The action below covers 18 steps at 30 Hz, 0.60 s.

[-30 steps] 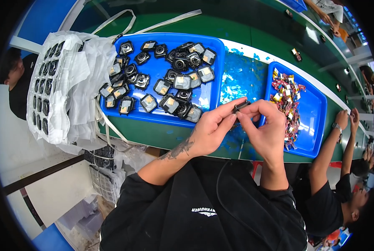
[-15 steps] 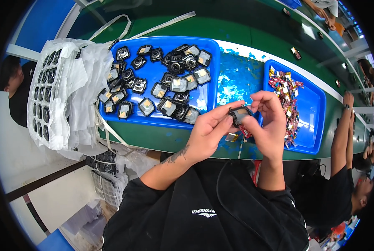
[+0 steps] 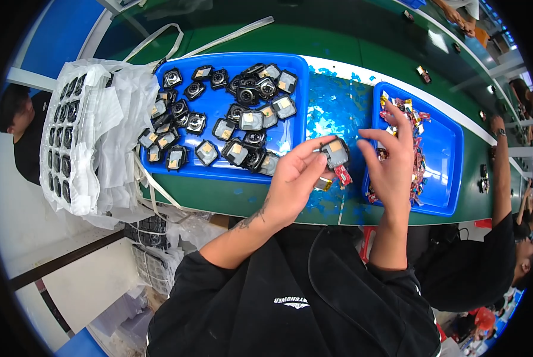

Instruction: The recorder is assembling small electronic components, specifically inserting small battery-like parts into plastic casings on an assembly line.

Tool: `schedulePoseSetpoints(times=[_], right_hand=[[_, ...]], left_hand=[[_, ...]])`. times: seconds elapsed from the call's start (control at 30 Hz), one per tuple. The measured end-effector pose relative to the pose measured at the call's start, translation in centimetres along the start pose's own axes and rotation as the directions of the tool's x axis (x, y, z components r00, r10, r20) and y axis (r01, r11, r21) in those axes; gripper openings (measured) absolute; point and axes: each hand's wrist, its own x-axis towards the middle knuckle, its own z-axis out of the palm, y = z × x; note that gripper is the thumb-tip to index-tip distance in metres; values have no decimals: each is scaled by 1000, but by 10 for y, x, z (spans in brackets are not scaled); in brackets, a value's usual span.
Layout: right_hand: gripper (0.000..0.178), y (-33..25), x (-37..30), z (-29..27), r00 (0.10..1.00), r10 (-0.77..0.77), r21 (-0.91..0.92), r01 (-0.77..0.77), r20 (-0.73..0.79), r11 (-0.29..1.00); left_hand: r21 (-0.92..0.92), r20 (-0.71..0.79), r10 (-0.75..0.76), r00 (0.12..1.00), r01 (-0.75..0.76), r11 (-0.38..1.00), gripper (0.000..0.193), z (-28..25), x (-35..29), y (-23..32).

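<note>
Widest thing on my feed is the green table (image 3: 314, 30), sweeping from the upper left to the right edge. The left blue tray (image 3: 213, 107) fills the upper middle of the frame, and next to it, at the left, I have the white-wrapped stack (image 3: 117, 143). Over at the right, there's the right blue tray (image 3: 445, 154), and beyond it a co-worker's black sleeve (image 3: 469, 268) at lower right.

Now the hands, just right of centre! My wearer's right hand (image 3: 391, 169) is spread wide, thumb and fingers well apart, over the near side of the right tray. The left hand (image 3: 296, 184) pinches a black-framed module (image 3: 337, 153), grey face toward me, in the gap between the trays. More of these modules (image 3: 248, 95) lie scattered across the left tray.

Down to the small stuff: a red piece (image 3: 343, 176) at the module's lower edge, red and gold bits (image 3: 418, 166) heaped in the right tray, and shiny blue scraps (image 3: 326, 113) strewn between both trays.
</note>
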Motion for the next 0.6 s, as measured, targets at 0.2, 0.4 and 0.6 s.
schedulePoseSetpoints(times=[0.2, 0.4, 0.6], right_hand=[[20, -15, -19, -13, 920, 243, 327, -342, 308, 881], [12, -16, -30, -11, 830, 371, 606, -558, 417, 567], [6, -18, -23, -13, 791, 287, 646, -608, 541, 462]], left_hand=[[-29, -39, 87, 995, -88, 996, 38, 4, 6, 6], [364, 116, 145, 983, -178, 914, 36, -4, 2, 22], [752, 373, 288, 882, -469, 464, 31, -8, 1, 33]])
